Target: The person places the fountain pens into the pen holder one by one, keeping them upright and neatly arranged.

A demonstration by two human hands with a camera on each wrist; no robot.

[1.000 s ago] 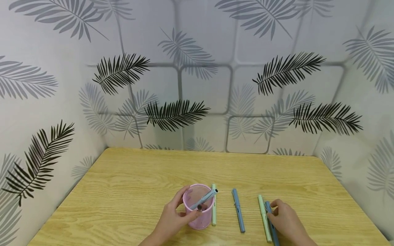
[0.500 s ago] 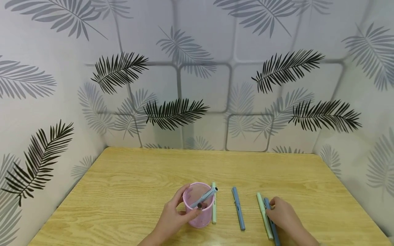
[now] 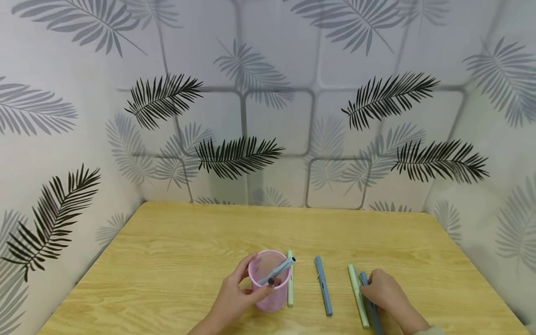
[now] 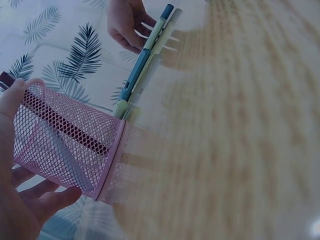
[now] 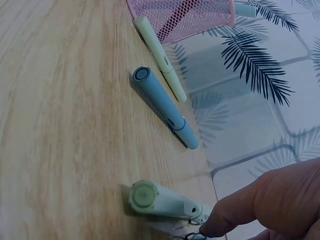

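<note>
My left hand grips a pink mesh pen holder, thumb at the near rim and fingers round its far side. Inside lean a light blue pen and a dark-capped pen. To the right, my right hand pinches a blue pen near its clip end; the fingertips are partly hidden. Just left of that pen lies a light green pen. The right wrist view shows a fingertip at a metal clip, beside the green pen.
Another blue pen lies between the two hands. A second light green pen lies close along the holder's right side. The wooden table meets a leaf-patterned backdrop at its far edge.
My right hand's fingers have closed in further over the blue pen, and the hand has turned slightly. The left hand and the pen holder stay in place.
</note>
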